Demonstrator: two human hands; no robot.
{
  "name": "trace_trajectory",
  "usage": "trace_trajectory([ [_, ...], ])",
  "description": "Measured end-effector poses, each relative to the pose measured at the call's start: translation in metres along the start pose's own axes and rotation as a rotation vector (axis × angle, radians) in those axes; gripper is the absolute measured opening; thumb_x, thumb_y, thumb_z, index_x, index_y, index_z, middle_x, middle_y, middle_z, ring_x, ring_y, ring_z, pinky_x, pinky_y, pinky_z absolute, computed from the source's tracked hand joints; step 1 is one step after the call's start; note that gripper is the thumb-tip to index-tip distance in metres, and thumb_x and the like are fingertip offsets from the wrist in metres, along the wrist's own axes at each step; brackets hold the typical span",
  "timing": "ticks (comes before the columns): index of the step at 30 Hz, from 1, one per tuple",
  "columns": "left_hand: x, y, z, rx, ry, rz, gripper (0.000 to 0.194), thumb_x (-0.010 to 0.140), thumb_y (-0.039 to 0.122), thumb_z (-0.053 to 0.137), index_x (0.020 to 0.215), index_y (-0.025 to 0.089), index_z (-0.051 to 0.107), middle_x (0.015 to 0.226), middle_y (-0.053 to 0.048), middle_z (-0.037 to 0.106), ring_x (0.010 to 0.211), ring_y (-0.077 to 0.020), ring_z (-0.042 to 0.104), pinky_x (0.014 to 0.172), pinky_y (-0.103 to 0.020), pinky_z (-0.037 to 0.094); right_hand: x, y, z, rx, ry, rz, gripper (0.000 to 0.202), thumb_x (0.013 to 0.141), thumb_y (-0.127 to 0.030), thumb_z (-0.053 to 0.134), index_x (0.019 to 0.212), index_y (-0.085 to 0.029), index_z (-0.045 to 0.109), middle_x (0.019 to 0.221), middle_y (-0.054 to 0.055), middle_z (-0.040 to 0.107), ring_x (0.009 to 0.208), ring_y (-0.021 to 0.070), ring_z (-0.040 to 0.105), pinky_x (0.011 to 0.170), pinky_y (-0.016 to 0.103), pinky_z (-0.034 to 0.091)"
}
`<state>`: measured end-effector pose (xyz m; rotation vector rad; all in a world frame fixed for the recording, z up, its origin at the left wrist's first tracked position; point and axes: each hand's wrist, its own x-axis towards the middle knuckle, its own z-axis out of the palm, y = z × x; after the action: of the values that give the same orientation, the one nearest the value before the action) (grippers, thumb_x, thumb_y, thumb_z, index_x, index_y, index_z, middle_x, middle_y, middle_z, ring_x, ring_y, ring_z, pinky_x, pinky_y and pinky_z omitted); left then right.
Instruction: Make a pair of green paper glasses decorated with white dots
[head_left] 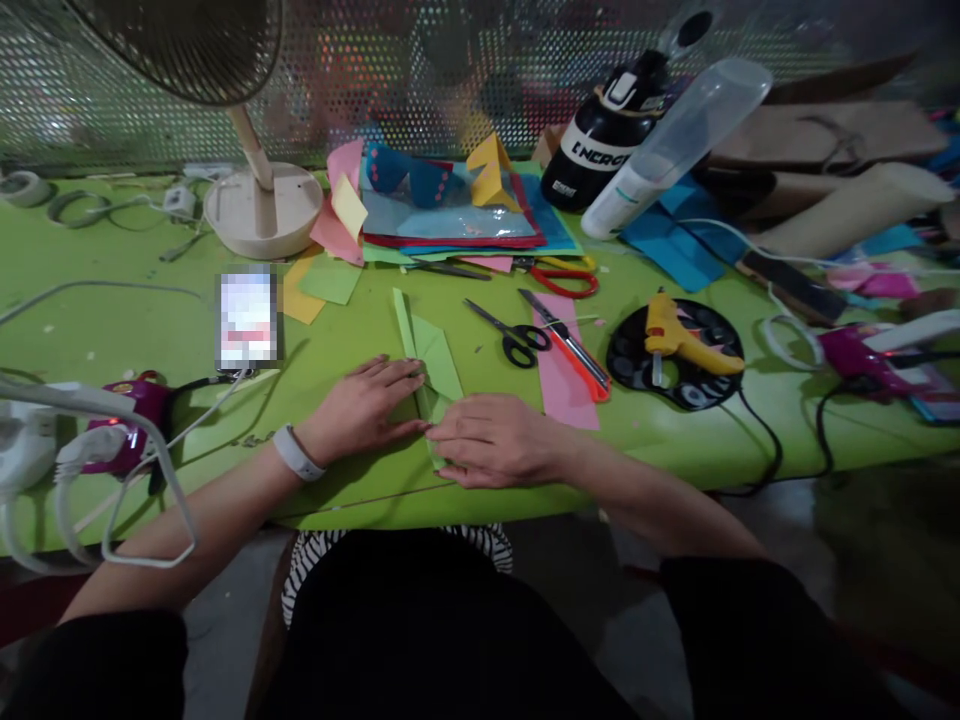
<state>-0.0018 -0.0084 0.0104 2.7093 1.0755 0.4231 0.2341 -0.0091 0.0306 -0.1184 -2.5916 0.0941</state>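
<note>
A sheet of light green paper, creased with a narrow strip standing up along its left side, lies on the green table before me. Flat on its left edge rests my left hand, fingers stretched out and the thumb reaching toward the other hand. My right hand covers the paper's near end, its fingers curled and closed on it. The fingertips hide that end of the sheet. Just beyond and to the right are black scissors and a box cutter with an orange handle, partly over pink paper.
A yellow glue gun sits on a black palette at right. Behind are red-handled scissors, coloured papers, a black bottle and a fan. At left lie a phone and a power strip with cables.
</note>
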Motion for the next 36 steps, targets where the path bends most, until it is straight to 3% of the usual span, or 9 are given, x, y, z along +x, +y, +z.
trace_trajectory([
  [5, 0.0, 0.0, 0.001, -0.007, 0.002, -0.033, 0.055, 0.09, 0.054, 0.057, 0.128, 0.015, 0.058, 0.14, -0.013, 0.056, 0.126, -0.0268, 0.056, 0.113, -0.046, 0.039, 0.001, -0.001, -0.008, 0.137, -0.291, 0.061, 0.019, 0.093, -0.03, 0.054, 0.084, -0.017, 0.065, 0.085, 0.004, 0.069, 0.075, 0.0159, 0.058, 0.064, 0.03, 0.041],
  [11, 0.001, 0.0, -0.001, -0.025, -0.013, -0.044, 0.057, 0.089, 0.055, 0.058, 0.129, 0.014, 0.057, 0.141, -0.012, 0.055, 0.128, -0.0253, 0.053, 0.115, -0.045, 0.036, 0.005, -0.011, -0.005, 0.096, -0.414, 0.017, 0.015, 0.087, -0.019, 0.053, 0.074, -0.017, 0.061, 0.077, 0.003, 0.063, 0.069, 0.015, 0.05, 0.062, 0.031, 0.035],
  [15, 0.0, -0.001, 0.0, -0.031, -0.007, -0.044, 0.059, 0.088, 0.056, 0.058, 0.129, 0.014, 0.057, 0.14, -0.013, 0.055, 0.129, -0.0245, 0.053, 0.116, -0.047, 0.033, 0.004, -0.012, -0.008, 0.12, -0.315, 0.024, 0.015, 0.087, -0.017, 0.052, 0.074, -0.018, 0.059, 0.076, 0.002, 0.064, 0.068, 0.0143, 0.05, 0.061, 0.03, 0.036],
  [24, 0.0, -0.001, -0.004, -0.082, -0.029, -0.051, 0.055, 0.088, 0.051, 0.06, 0.13, 0.016, 0.055, 0.141, -0.014, 0.054, 0.13, -0.0252, 0.052, 0.117, -0.051, 0.029, 0.007, 0.005, -0.008, 0.044, 0.135, 0.264, 0.009, 0.087, -0.012, 0.054, 0.083, -0.019, 0.058, 0.079, 0.004, 0.068, 0.072, 0.0143, 0.058, 0.064, 0.028, 0.047],
  [28, 0.002, 0.0, -0.006, -0.079, -0.077, -0.064, 0.054, 0.087, 0.046, 0.062, 0.131, 0.015, 0.054, 0.143, -0.014, 0.052, 0.13, -0.0267, 0.052, 0.117, -0.053, 0.029, 0.009, 0.014, 0.003, 0.051, 0.177, 0.36, 0.011, 0.088, -0.013, 0.053, 0.082, -0.02, 0.058, 0.078, 0.003, 0.067, 0.073, 0.0152, 0.059, 0.066, 0.029, 0.049],
  [36, 0.004, -0.003, -0.012, -0.127, -0.113, -0.068, 0.049, 0.085, 0.041, 0.062, 0.128, 0.017, 0.055, 0.143, -0.014, 0.052, 0.129, -0.0273, 0.052, 0.118, -0.055, 0.025, 0.005, 0.029, 0.027, 0.292, 0.182, 0.581, 0.009, 0.086, -0.019, 0.057, 0.079, -0.017, 0.061, 0.08, 0.005, 0.066, 0.072, 0.0148, 0.059, 0.067, 0.029, 0.048],
])
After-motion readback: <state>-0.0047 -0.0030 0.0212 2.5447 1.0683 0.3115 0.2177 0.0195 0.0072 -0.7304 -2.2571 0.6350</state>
